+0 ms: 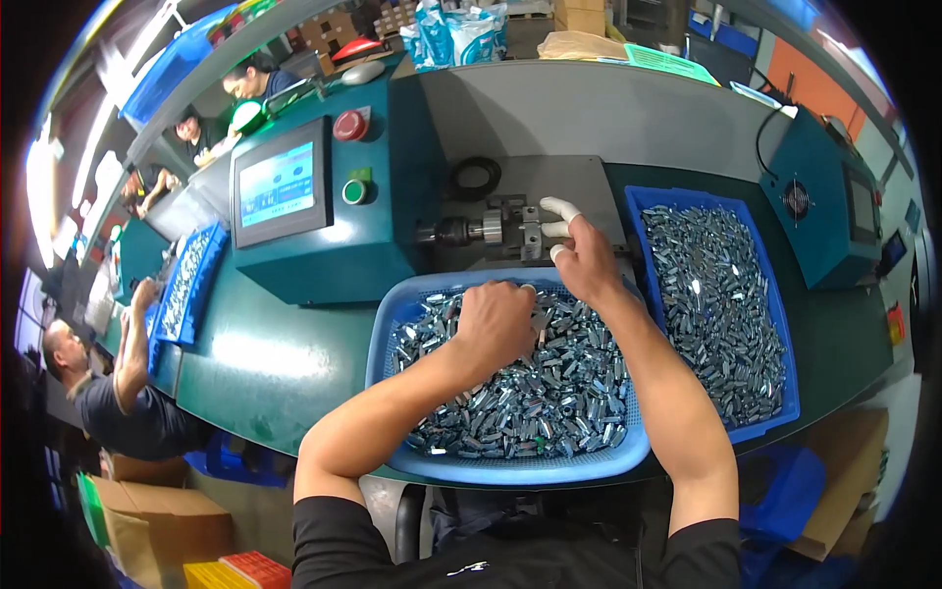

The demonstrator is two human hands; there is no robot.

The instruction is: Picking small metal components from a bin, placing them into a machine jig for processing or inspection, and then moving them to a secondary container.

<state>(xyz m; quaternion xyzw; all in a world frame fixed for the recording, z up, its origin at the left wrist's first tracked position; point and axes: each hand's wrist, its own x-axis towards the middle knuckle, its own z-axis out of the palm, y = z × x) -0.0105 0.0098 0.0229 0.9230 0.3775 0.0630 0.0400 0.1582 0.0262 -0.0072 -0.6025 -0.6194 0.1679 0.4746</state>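
My left hand is curled over a light blue perforated basket heaped with small shiny metal parts. Its fingers are closed and mostly hidden behind the knuckles, so what they hold cannot be made out. At the right side of a metal clamping fixture, my right hand has its thumb and fingers apart. White finger cots cover several of its fingertips, which are beside or against the fixture. Facing the fixture from the left is a round metal chuck. I see no part between the right fingers.
A teal machine housing with a screen, red button and green button stands left. On the right are a darker blue tray full of metal parts and another teal machine. Several people work at the left.
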